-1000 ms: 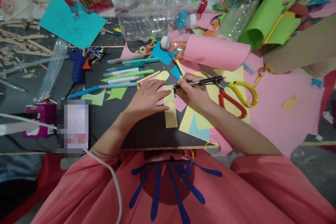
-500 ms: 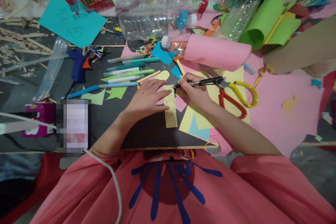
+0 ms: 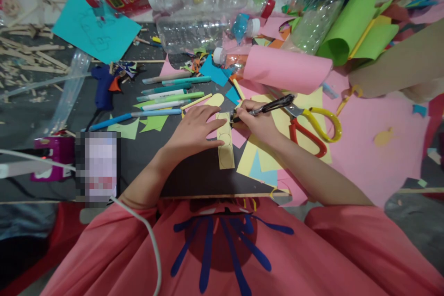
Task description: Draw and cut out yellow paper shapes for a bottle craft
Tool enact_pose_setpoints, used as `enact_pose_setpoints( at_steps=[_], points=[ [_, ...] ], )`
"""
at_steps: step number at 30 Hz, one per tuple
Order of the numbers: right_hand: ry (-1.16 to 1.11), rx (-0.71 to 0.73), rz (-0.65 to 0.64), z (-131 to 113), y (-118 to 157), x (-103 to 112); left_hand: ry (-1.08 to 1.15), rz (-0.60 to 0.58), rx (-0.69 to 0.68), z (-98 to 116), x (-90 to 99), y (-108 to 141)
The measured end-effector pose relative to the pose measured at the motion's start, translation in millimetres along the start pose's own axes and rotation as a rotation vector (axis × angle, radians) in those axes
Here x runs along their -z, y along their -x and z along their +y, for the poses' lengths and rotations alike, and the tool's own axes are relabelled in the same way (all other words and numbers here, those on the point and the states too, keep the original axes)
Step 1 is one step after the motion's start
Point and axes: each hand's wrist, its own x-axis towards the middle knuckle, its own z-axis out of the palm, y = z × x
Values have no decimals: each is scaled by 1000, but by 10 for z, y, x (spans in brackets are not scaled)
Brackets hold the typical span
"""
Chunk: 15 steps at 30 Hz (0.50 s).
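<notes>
A narrow strip of yellow paper [image 3: 226,155] with round outlines drawn on it lies on the dark tabletop. My left hand [image 3: 196,129] rests flat with its fingers spread, the fingertips on the strip's left side. In my right hand [image 3: 255,120] is a black pen [image 3: 274,104], its tip at the strip's upper right edge. Scissors with one yellow and one red handle [image 3: 308,136] lie just right of that hand, on yellow paper sheets [image 3: 274,148]. A rounded yellow paper piece [image 3: 215,101] sits beyond my left fingers.
Several markers [image 3: 169,97] lie left of centre, near a blue glue gun [image 3: 103,85]. Clear plastic bottles [image 3: 194,32] and a pink paper-wrapped bottle [image 3: 287,69] fill the back. A phone [image 3: 100,166] with a white cable is at left; pink paper [image 3: 378,148] spreads at right.
The pen has tilted slightly and its tip has shifted a little to the right, to the strip's edge. My left hand and the strip stay in place.
</notes>
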Motion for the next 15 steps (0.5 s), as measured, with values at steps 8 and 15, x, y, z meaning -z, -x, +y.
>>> enact_pose_setpoints(
  at_steps=[8, 15],
  points=[
    [-14, -9, -8, -5, -3, 6, 2, 8, -11, -13, -4, 1],
    [-7, -4, -14, 5, -9, 0, 4, 13, -16, -10, -6, 4]
  ],
)
